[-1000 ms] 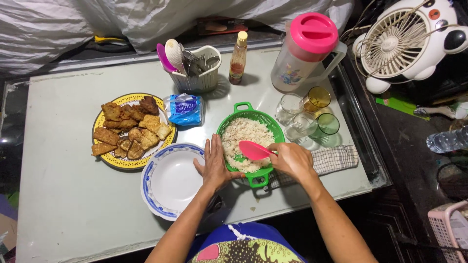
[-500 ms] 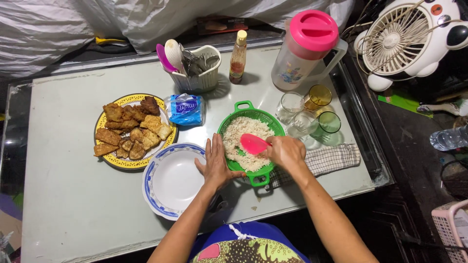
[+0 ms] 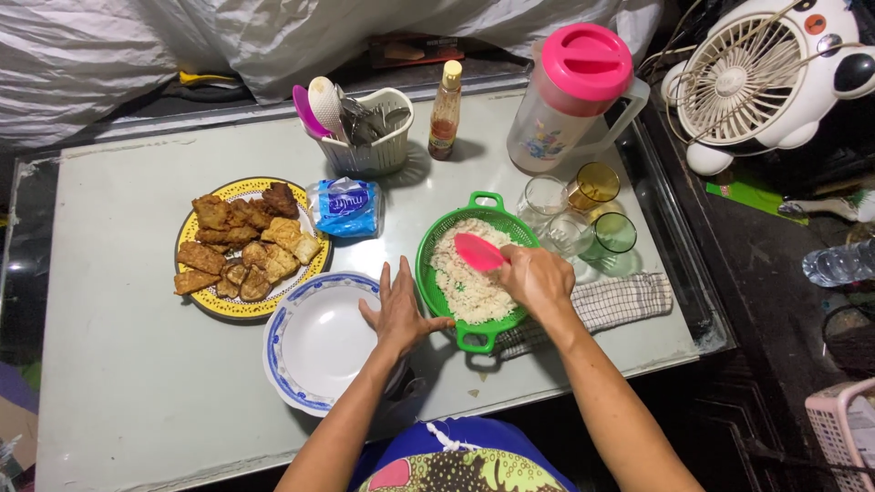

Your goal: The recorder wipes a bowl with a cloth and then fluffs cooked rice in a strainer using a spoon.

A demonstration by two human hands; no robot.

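A green basket-like bowl (image 3: 426, 264) holding white rice (image 3: 460, 278) sits at the front of the table. My right hand (image 3: 540, 281) grips a pink rice paddle (image 3: 478, 251) whose blade lies over the rice. Fingers spread, my left hand (image 3: 398, 310) rests flat against the bowl's left rim, partly over an empty white plate with a blue edge (image 3: 310, 351).
A yellow plate of fried pieces (image 3: 244, 248) and a blue packet (image 3: 346, 207) lie to the left. Behind stand a utensil holder (image 3: 369, 137), a sauce bottle (image 3: 445, 114), a pink-lidded jug (image 3: 574, 100), several glasses (image 3: 583, 214) and a fan (image 3: 766, 77). A checked cloth (image 3: 620, 301) lies right of the bowl.
My right hand has drawn the pink paddle a little to the left and down over the rice. The left hand stays on the bowl's rim.
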